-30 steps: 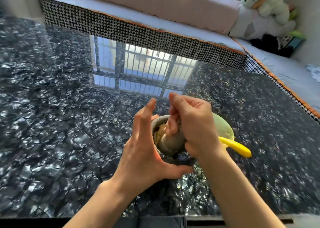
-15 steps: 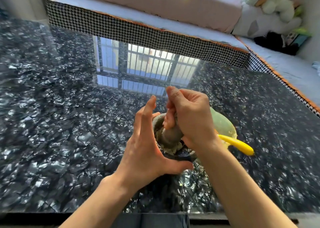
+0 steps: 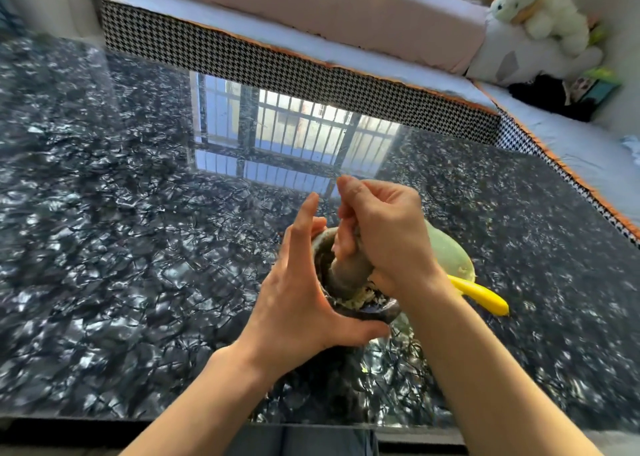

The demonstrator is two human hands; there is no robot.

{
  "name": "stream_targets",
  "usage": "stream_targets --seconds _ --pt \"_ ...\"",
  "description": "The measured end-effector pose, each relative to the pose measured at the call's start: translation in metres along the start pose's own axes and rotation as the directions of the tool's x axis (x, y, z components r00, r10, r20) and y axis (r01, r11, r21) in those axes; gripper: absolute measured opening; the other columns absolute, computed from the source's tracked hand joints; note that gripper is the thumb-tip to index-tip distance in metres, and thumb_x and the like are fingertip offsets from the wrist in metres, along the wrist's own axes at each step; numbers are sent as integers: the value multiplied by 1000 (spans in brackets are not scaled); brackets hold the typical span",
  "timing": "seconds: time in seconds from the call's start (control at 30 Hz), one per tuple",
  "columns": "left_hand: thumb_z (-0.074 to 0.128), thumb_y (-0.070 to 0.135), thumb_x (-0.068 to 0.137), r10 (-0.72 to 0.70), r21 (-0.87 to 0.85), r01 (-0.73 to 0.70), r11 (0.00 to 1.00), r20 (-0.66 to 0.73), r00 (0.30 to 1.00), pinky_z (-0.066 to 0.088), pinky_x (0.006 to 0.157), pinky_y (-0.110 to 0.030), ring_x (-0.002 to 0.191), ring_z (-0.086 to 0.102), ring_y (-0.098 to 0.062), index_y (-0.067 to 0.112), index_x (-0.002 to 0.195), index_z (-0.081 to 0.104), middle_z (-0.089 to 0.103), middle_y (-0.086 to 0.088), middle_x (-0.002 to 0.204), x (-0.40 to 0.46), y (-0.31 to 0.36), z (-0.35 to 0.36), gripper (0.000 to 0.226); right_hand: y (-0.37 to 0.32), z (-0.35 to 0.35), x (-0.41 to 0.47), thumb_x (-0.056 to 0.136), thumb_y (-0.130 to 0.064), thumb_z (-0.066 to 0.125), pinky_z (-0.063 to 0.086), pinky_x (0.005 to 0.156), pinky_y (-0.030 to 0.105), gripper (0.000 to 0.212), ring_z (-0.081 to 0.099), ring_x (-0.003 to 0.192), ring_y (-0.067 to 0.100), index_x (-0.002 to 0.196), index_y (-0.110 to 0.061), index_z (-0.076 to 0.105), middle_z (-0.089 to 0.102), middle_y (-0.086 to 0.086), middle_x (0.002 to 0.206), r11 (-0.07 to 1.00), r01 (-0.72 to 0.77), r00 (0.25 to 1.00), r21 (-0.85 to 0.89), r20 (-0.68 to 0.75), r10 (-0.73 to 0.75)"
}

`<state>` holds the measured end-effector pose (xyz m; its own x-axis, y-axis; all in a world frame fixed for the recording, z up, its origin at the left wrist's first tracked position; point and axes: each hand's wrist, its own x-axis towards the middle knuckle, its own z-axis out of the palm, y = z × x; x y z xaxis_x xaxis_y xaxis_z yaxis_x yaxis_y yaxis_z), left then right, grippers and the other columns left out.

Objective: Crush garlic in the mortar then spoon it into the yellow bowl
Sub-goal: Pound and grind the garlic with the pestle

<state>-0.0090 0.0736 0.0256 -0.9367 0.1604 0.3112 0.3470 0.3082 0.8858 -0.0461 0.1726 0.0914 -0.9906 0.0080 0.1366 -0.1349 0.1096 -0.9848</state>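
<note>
Garlic [image 3: 356,298], already mashed pale, lies at the near side of the mortar [image 3: 374,312], just under the pestle [image 3: 348,272], whose long axis is tilted. The pestle is gripped by the right hand [image 3: 384,237]. The mortar is steadied by the left hand [image 3: 298,293], with the index finger straight. The yellow bowl [image 3: 450,251] stands just behind, beside the right hand.

Dark stone mortar [image 3: 360,312] holds pale crushed garlic [image 3: 356,296]; pestle [image 3: 349,272] stands inside; yellow bowl [image 3: 450,251] just behind it.

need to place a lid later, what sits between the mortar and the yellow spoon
In the head view, the yellow bowl sits between the mortar and the yellow spoon, partly hidden by the right hand.
</note>
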Motion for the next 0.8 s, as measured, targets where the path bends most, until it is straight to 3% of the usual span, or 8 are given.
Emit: stream_targets --seconds 0.17,0.27,0.37,0.57,0.67,0.8 --pt "76 64 35 20 7 -20 1000 7 1000 25 89 -6 121 33 2 44 138 -6 33 13 130 -1 -1 0 132 -30 -16 5 91 -14 53 35 40 26 40 38 26 17 53 -7 49 41 3 29 976 37 998 214 -48 -27" --pt "77 61 35 9 -11 -9 1000 2 1000 33 95 -15 121 36 1 44 138 -5 35 12 132 -1 -1 0 133 -12 -6 1 90 -16 55 35 45 31 46 38 28 19 45 -15 52 42 3 30 993 -37 999 111 21 35" --pt "76 62 35 12 1 -12 1000 -1 1000 33 95 -21 121 38 -2 43 138 -4 36 9 134 -2 0 -1 132 6 -4 2 91 -17 54 36 48 34 42 39 26 17 50 -11 50 41 3 30 973 -144 989 180 8 145" --pt "73 68 36 17 30 -17 999 20 1000 30 93 -22 123 35 -3 45 137 -6 35 11 135 -2 0 -2 130 -36 -18 -1 91 -15 54 36 39 25 40 40 26 17 52 -9 49 41 3 30 981 34 999 193 -2 -34" --pt "73 68 36 14 29 -15 999 20 1000 28 92 -16 123 34 -1 47 136 -6 33 14 133 -3 -1 -2 129 -35 -17 -5 91 -18 55 35 39 26 42 39 28 19 49 -13 51 44 4 32 997 59 997 43 54 -61" --pt "75 63 35 -3 29 2 1000 14 1000 30 94 -18 123 32 1 50 135 -7 31 17 133 -2 3 -1 130 4 2 -7 92 -22 53 30 37 22 48 31 27 19 44 -17 52 45 6 32 995 -33 994 -89 104 42"
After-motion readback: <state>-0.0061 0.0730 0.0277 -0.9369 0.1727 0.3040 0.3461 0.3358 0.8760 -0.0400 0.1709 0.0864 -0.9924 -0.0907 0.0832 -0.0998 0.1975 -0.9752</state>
